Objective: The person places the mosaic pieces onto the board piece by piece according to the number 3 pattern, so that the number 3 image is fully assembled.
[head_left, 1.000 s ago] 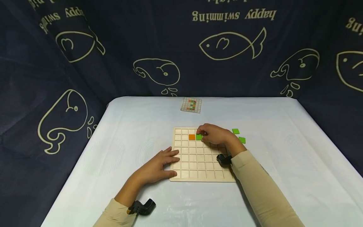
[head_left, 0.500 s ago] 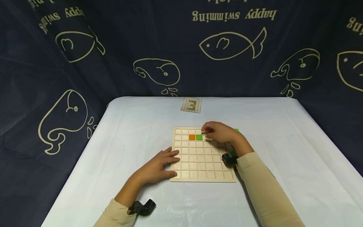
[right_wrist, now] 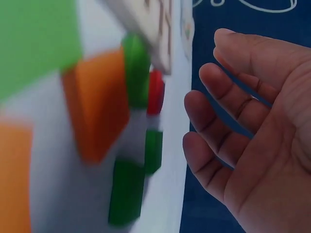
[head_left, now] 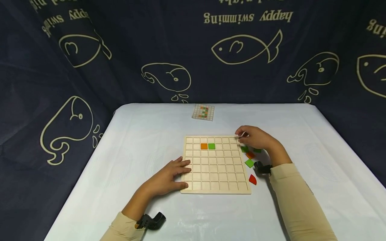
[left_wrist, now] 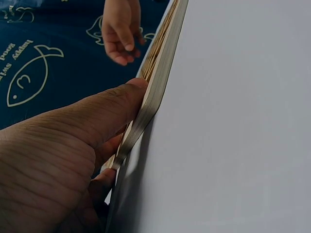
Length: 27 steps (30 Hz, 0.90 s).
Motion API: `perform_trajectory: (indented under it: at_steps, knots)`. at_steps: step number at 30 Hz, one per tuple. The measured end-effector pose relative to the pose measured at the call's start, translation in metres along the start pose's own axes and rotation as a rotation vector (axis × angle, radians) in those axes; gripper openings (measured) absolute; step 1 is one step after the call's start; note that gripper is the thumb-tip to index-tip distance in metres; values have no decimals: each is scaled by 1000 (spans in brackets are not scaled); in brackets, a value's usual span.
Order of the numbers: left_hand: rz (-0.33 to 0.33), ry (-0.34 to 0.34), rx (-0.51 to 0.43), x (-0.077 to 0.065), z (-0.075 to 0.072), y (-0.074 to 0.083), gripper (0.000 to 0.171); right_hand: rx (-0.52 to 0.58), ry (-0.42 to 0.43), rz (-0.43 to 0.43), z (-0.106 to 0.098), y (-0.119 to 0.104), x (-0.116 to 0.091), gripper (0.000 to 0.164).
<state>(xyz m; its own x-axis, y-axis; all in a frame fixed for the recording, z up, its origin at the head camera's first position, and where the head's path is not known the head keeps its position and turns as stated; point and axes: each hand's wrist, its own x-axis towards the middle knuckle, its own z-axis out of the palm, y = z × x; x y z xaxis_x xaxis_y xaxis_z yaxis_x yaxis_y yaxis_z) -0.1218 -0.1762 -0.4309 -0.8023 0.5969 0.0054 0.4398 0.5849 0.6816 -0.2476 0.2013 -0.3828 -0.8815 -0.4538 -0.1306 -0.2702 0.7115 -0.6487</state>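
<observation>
My left hand rests on the left edge of a wooden grid board, fingers spread and straight. In the left wrist view its thumb lies along the board's rim. An orange square tile and a green square tile sit side by side in the second row from the back. Over the board's back right corner hovers my right hand, loosely curved. The right wrist view shows nothing between its fingers. Beneath and beside it are loose green, orange and red pieces.
Behind the board lies a small pattern card with a coloured grid. The white-covered table extends around the board. A dark blue cloth with fish drawings hangs at the back and sides.
My right hand has let go of the green tile in the grid and moved right, to the board's back right corner. Loose pieces have come into view beneath it. The left hand has stayed put.
</observation>
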Motion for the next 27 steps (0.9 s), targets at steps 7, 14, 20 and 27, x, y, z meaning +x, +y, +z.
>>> perform_trajectory:
  at_steps: [7, 14, 20, 27]
  knots:
    - [9, -2, -5, 0, -1, 0, 52, -47, 0, 43, -5, 11, 1, 23]
    - [6, -6, -3, -1, -2, 1, 53, -75, -35, 64, -4, 19, 8, 24]
    - [0, -1, 7, -1, -3, 0, 53, -113, -48, 35, -2, 20, 17, 22]
    - [17, -5, 7, 0, -3, 1, 52, -163, -76, 40, 0, 24, 21, 20]
